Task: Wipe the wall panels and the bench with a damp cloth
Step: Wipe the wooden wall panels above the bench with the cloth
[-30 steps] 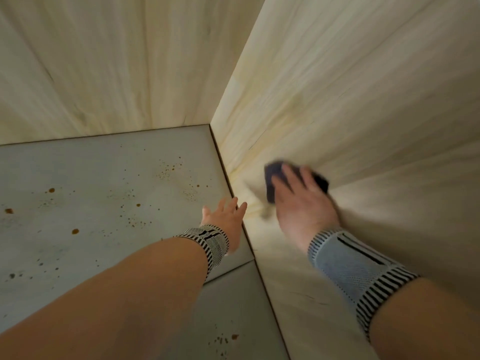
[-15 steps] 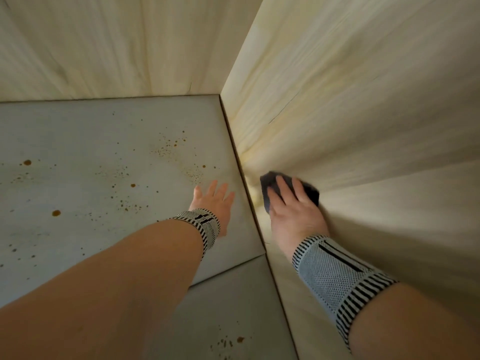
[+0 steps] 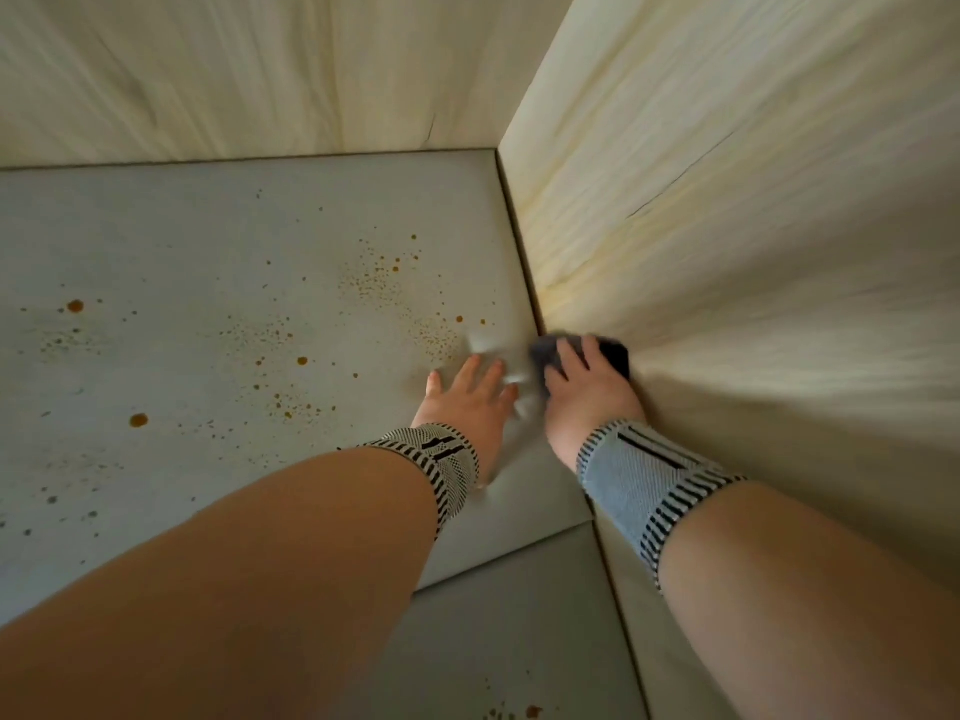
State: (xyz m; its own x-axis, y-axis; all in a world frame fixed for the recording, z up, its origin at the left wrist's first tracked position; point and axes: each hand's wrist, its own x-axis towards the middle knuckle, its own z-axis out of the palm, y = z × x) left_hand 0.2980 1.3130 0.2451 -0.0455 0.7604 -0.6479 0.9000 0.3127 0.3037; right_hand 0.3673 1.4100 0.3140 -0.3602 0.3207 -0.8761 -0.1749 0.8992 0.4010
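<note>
A dark cloth (image 3: 613,353) lies at the foot of the pale wooden right wall panel (image 3: 753,241), where it meets the grey bench (image 3: 208,283). My right hand (image 3: 587,392) presses the cloth with straight fingers spread over it. My left hand (image 3: 467,402) rests flat on the bench just left of it, fingers straight. Both wrists wear striped grey bands. The bench carries several brown spots and a fine brown speckle. The back wall panel (image 3: 260,75) is pale wood too.
A seam (image 3: 519,553) splits the bench into two grey slabs near my arms. More brown spots (image 3: 532,711) sit on the near slab. The two wall panels meet in a corner (image 3: 498,153) at the bench's far right.
My right hand has slid the cloth down the right wall panel to the bench joint. My left hand has stayed flat on the bench. The view has tilted down.
</note>
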